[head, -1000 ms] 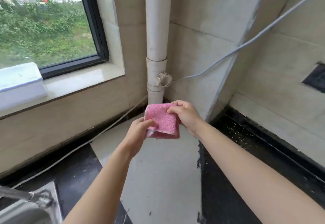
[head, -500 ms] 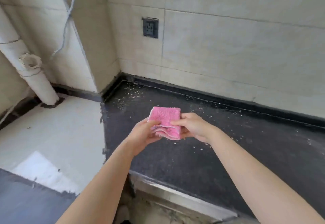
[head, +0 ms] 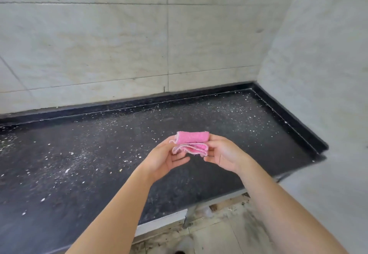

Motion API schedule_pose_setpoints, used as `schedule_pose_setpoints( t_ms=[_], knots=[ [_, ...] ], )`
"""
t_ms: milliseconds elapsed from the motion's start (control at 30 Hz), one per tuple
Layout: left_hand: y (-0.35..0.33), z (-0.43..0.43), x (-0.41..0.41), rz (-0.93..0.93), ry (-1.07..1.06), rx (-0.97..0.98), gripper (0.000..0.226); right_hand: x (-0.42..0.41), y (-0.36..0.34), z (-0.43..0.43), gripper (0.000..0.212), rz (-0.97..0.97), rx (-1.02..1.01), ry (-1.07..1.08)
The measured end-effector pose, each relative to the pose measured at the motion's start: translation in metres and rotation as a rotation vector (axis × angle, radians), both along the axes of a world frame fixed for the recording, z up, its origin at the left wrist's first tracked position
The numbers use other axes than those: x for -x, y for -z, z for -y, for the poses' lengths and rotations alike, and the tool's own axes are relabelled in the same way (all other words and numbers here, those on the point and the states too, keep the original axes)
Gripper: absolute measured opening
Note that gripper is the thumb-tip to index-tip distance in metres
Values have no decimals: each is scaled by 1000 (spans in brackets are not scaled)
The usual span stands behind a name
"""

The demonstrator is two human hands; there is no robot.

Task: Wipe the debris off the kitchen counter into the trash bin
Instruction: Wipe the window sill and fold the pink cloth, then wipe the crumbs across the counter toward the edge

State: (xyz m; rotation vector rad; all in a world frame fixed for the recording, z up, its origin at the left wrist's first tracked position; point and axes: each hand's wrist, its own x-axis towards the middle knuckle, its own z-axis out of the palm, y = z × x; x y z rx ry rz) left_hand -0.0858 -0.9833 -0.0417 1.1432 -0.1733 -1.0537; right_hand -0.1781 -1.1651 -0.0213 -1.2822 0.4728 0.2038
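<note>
At the centre of the frame I have a folded pink terry cloth (head: 190, 143) pinched between both hands above the black speckled stone counter (head: 99, 166). My left hand (head: 166, 159) grips the cloth's left edge with thumb and fingers, my right hand (head: 225, 155) clamps its right edge. White crumbs of debris (head: 67, 170) lie scattered over the counter, thickest toward the upper right corner beside the pale tiled wall (head: 119, 44).

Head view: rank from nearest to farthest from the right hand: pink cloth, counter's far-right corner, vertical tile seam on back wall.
1. pink cloth: held in the right hand, shared with the left hand.
2. counter's far-right corner: beyond, to the right.
3. vertical tile seam: high on the back wall.
</note>
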Motion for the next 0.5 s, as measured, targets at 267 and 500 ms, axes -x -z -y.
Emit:
schedule_pose_setpoints(
  t_ms=[267,500],
  knots=[
    [17,143,-17,-21,184,-185,18,6,32,117,29,-179,-53,376],
    [42,251,-28,93,9,-223,13,-18,46,206,50,-205,-201,574]
  ],
)
